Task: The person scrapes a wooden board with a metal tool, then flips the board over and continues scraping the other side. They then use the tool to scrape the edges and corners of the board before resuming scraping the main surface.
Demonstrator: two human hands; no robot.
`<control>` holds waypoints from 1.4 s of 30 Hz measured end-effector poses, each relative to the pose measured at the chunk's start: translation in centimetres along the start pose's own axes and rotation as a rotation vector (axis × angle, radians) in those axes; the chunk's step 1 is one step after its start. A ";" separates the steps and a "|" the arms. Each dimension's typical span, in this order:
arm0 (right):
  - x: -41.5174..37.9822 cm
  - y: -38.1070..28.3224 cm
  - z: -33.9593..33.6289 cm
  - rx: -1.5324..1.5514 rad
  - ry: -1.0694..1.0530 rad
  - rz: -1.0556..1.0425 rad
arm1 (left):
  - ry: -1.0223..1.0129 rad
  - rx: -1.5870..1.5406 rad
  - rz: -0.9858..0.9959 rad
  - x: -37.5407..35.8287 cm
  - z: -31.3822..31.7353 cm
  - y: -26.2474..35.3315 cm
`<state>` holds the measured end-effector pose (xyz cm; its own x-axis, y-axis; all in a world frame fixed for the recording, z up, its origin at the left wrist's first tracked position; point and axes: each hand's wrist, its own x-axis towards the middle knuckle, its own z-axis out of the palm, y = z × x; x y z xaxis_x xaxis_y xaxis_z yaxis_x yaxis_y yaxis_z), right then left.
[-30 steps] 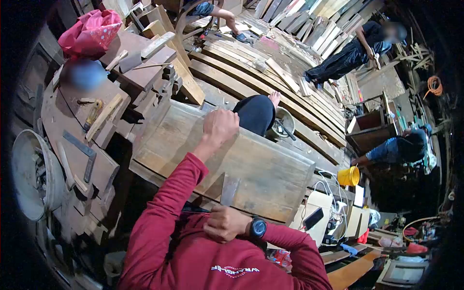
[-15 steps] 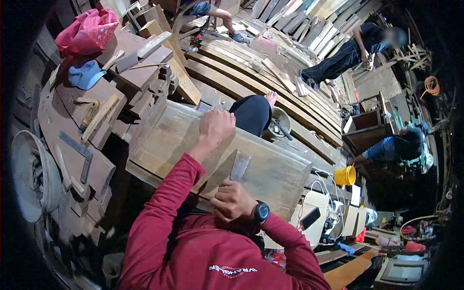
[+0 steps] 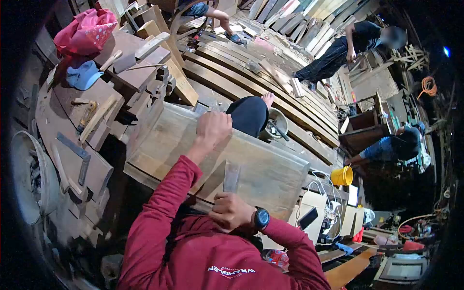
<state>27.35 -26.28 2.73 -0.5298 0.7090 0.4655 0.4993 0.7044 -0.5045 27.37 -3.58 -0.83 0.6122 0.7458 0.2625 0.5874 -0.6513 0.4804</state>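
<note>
A wide wooden board (image 3: 270,174) with a pale, worn surface lies across in front of me. My left hand (image 3: 213,129) is closed over its far edge, the fingers curled round the rim beside my knee. Close to the near edge, my right hand (image 3: 231,210), with a black watch on the wrist, is wrapped round a scraper (image 3: 232,176). Its flat metal blade points away from me over the board, and the handle is hidden in the fist.
On the left bench are a metal square (image 3: 74,153), a blue cap (image 3: 83,75) and a pink bag (image 3: 86,31). A tub (image 3: 48,179) stands at far left. Long planks (image 3: 290,108) lie beyond the board. A yellow bucket (image 3: 341,176) sits right; several people are nearby.
My right hand and the scraper have moved a little toward my body and to the left. My left hand stays on the far edge. A person in dark clothes at the back has shifted an arm.
</note>
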 end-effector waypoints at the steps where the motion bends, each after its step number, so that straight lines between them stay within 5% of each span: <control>1: 0.1 0.7 -0.6 -0.036 0.003 0.028 | -0.004 -0.016 -0.011 0.1 0.0 0.1; 42: -0.1 0.3 -2.6 -0.007 -0.106 0.124 | -0.026 -0.004 -0.026 0.2 0.7 -0.9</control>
<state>29.32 -26.05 4.37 -0.5333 0.7829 0.3205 0.5699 0.6125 -0.5478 27.37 -2.95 -1.77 0.6102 0.7588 0.2277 0.6015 -0.6308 0.4903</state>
